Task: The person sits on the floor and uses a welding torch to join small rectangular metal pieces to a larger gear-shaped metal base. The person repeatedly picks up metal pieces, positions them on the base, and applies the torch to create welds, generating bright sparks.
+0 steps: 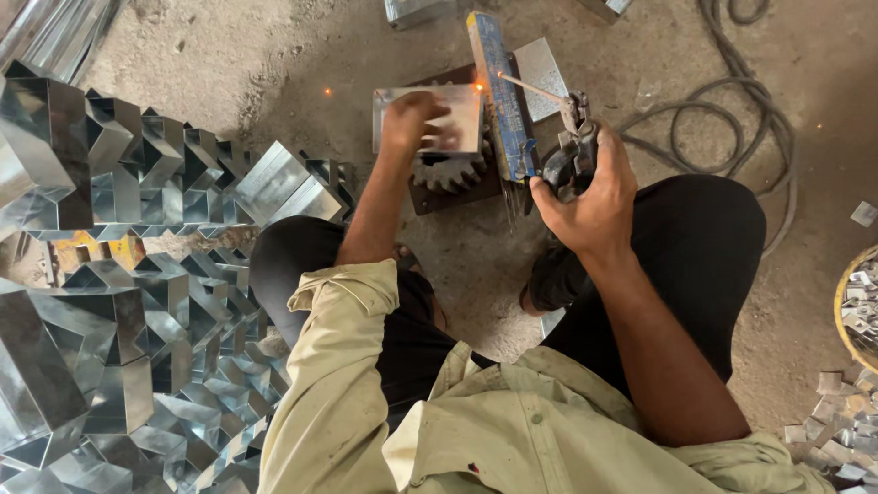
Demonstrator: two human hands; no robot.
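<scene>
My left hand presses down on a shiny sheet-metal box that lies on a rusty toothed gear on the ground. My right hand grips a welding electrode holder. Its thin rod reaches left to the box's right edge, where an orange spark glows. A blue flat bar stands on edge beside the box, between my two hands.
Many shiny sheet-metal boxes are stacked on the left. Cables coil on the dirt floor at the right. Small metal offcuts and a round basket's rim sit at the right edge. My knees flank the work.
</scene>
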